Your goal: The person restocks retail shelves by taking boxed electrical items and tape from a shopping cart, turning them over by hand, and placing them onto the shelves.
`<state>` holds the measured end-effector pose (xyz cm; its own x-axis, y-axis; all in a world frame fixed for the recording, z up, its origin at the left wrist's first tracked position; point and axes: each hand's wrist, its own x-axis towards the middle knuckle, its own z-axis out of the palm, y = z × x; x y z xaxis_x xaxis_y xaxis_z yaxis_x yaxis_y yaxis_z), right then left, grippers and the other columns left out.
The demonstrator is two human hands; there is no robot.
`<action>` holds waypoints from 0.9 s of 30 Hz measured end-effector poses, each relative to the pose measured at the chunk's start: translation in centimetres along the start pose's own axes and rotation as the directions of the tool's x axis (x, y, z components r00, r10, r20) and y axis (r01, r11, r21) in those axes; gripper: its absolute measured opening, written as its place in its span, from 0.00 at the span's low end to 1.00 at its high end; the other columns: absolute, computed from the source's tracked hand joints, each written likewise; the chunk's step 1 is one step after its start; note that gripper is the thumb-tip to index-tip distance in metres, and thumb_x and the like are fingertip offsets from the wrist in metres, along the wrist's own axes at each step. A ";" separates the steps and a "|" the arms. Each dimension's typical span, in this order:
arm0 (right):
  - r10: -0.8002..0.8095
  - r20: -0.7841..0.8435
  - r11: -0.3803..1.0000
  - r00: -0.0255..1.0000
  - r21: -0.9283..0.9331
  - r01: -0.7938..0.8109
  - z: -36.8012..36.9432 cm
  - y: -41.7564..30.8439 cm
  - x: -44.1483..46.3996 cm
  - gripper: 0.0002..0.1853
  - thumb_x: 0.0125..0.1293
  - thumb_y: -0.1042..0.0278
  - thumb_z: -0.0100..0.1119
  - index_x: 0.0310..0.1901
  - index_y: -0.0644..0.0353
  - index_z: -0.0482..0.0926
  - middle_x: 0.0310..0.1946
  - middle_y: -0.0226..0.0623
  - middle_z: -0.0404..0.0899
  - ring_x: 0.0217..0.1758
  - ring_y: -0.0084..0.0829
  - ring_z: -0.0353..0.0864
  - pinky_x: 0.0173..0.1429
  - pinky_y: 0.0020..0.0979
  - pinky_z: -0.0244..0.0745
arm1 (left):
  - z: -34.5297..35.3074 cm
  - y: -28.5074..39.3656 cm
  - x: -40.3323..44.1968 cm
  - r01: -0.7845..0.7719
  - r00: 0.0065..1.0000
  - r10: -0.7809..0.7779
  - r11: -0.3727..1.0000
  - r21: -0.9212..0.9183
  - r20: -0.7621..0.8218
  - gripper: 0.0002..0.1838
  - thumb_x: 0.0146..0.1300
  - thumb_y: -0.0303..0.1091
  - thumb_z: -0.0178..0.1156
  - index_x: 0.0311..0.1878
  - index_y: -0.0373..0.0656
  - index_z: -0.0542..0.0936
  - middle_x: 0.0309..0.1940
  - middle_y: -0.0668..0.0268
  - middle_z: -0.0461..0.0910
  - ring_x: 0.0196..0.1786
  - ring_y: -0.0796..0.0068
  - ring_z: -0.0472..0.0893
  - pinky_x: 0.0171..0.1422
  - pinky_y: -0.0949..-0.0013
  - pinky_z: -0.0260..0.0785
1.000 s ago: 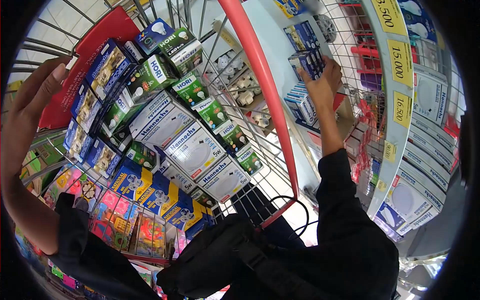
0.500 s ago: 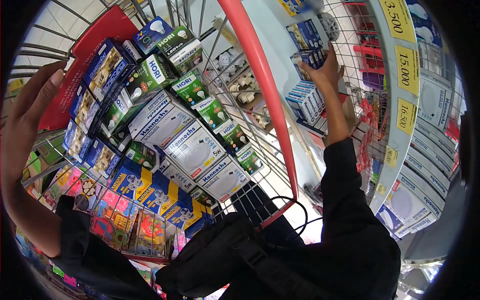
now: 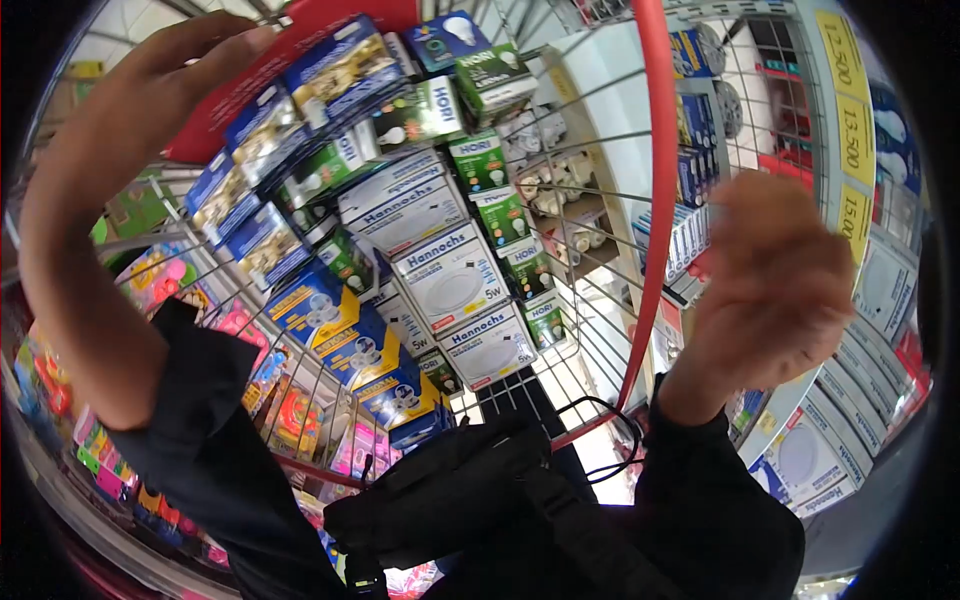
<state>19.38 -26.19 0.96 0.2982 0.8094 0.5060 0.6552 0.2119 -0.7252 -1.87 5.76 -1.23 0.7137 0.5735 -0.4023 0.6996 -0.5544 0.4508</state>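
Note:
My left hand (image 3: 150,95) is at the far left rim of the shopping cart (image 3: 660,150), its thumb and fingers bent around the edge beside the red panel (image 3: 300,50). My right hand (image 3: 775,285) is raised between the cart and the shelf, smeared by motion; its fingers cannot be made out, nor anything in them. Inside the cart are stacked white Hannochs lamp boxes (image 3: 450,280), green Hori bulb boxes (image 3: 478,162), blue boxes with gold pictures (image 3: 345,70), and blue-yellow National boxes (image 3: 360,350).
On the right, a shelf holds more white lamp boxes (image 3: 810,450) under yellow price tags (image 3: 855,140). Small blue boxes (image 3: 695,130) stand on the pale shelf beyond the cart's red bar. Colourful packaged toys (image 3: 300,415) lie below left. A black bag (image 3: 440,495) hangs at my front.
My right hand has left the small boxes on the shelf and come back closer to me. The view has shifted, so the cart appears further right; my left hand stays at the cart's rim.

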 end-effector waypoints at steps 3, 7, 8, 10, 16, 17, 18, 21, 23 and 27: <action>0.337 0.136 0.937 0.931 -0.142 -0.319 8.7 -2.2 4.6 0.22 0.68 0.55 0.66 0.48 0.70 0.82 0.41 0.45 0.82 0.44 0.36 0.82 0.51 0.39 0.77 | 0.2 -0.8 -0.2 0.008 1.000 -0.008 1.000 -0.021 0.004 0.27 0.75 0.54 0.56 0.65 0.43 0.78 0.57 0.56 0.83 0.60 0.66 0.81 0.67 0.66 0.69; 0.379 0.122 0.856 0.917 -0.423 -0.298 15.9 3.9 6.1 0.21 0.63 0.55 0.69 0.43 0.69 0.82 0.36 0.55 0.83 0.45 0.57 0.83 0.52 0.50 0.77 | 0.7 -2.6 0.8 -0.115 0.992 0.118 0.992 0.061 -0.046 0.24 0.76 0.49 0.55 0.64 0.43 0.80 0.58 0.54 0.83 0.61 0.61 0.81 0.66 0.63 0.70; 0.417 0.109 0.830 0.902 -0.451 -0.329 17.1 4.9 6.2 0.22 0.62 0.56 0.70 0.44 0.70 0.82 0.36 0.55 0.83 0.46 0.57 0.83 0.53 0.49 0.77 | 0.7 -2.3 0.7 -0.132 0.990 0.135 0.989 0.070 -0.046 0.23 0.76 0.49 0.55 0.63 0.42 0.80 0.58 0.53 0.83 0.61 0.61 0.81 0.66 0.62 0.70; 0.364 0.122 0.824 0.924 -0.505 -0.258 18.2 7.0 5.7 0.22 0.62 0.55 0.70 0.44 0.70 0.83 0.37 0.56 0.83 0.47 0.56 0.83 0.53 0.48 0.78 | 0.6 -2.1 0.7 -0.165 0.984 0.169 0.983 0.082 -0.048 0.23 0.75 0.49 0.55 0.63 0.42 0.80 0.57 0.52 0.84 0.60 0.60 0.82 0.66 0.62 0.70; 0.643 0.215 0.746 0.735 -0.391 -0.538 15.9 8.1 6.0 0.22 0.60 0.59 0.72 0.48 0.68 0.83 0.40 0.53 0.85 0.46 0.43 0.86 0.51 0.39 0.79 | 0.8 -0.8 1.1 -0.229 0.974 0.229 0.973 0.028 0.008 0.24 0.76 0.49 0.54 0.62 0.40 0.80 0.51 0.51 0.85 0.54 0.60 0.84 0.61 0.63 0.73; 0.677 0.213 0.722 0.705 -0.379 -0.579 15.5 8.1 6.0 0.23 0.60 0.57 0.73 0.49 0.66 0.82 0.39 0.47 0.85 0.42 0.38 0.86 0.48 0.36 0.80 | 0.9 -0.2 1.1 -0.178 0.983 0.177 0.984 0.023 0.039 0.24 0.76 0.50 0.54 0.62 0.40 0.80 0.50 0.51 0.85 0.53 0.60 0.84 0.60 0.63 0.73; 0.707 0.212 0.698 0.675 -0.362 -0.617 15.1 8.1 6.1 0.24 0.59 0.56 0.74 0.51 0.64 0.82 0.38 0.41 0.86 0.39 0.32 0.86 0.44 0.33 0.80 | 0.6 0.9 0.7 -0.125 0.990 0.123 0.992 0.022 0.069 0.24 0.76 0.51 0.54 0.62 0.41 0.80 0.49 0.51 0.86 0.52 0.61 0.84 0.60 0.63 0.74; 0.623 0.214 0.780 0.753 -0.238 -0.578 12.8 5.3 6.8 0.25 0.60 0.60 0.71 0.55 0.67 0.81 0.42 0.51 0.86 0.49 0.37 0.87 0.51 0.36 0.79 | 0.5 1.6 0.4 -0.151 0.987 0.150 0.988 0.021 0.053 0.28 0.74 0.55 0.57 0.62 0.41 0.80 0.47 0.52 0.86 0.50 0.63 0.84 0.57 0.65 0.74; 0.514 0.147 0.857 0.845 -0.134 -0.497 11.4 5.2 6.3 0.24 0.61 0.60 0.72 0.55 0.66 0.81 0.42 0.45 0.87 0.46 0.34 0.86 0.50 0.33 0.79 | 0.5 2.4 -0.1 -0.168 0.981 0.177 0.980 -0.111 0.075 0.30 0.72 0.57 0.59 0.61 0.39 0.80 0.48 0.54 0.86 0.51 0.66 0.83 0.57 0.66 0.74; 0.502 0.009 0.855 0.865 0.148 -0.497 9.7 -0.3 7.4 0.18 0.64 0.68 0.70 0.53 0.64 0.80 0.43 0.40 0.84 0.45 0.32 0.84 0.49 0.32 0.77 | -0.4 4.2 -0.8 -0.313 0.946 0.280 0.922 -0.230 -0.163 0.33 0.71 0.57 0.61 0.61 0.34 0.79 0.50 0.56 0.85 0.53 0.69 0.82 0.60 0.69 0.71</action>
<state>14.63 -14.92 0.43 0.5807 0.8111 0.0699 0.3093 -0.1404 -0.9405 0.50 3.24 1.26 0.8654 0.4856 -0.1240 0.4134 -0.5519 0.7242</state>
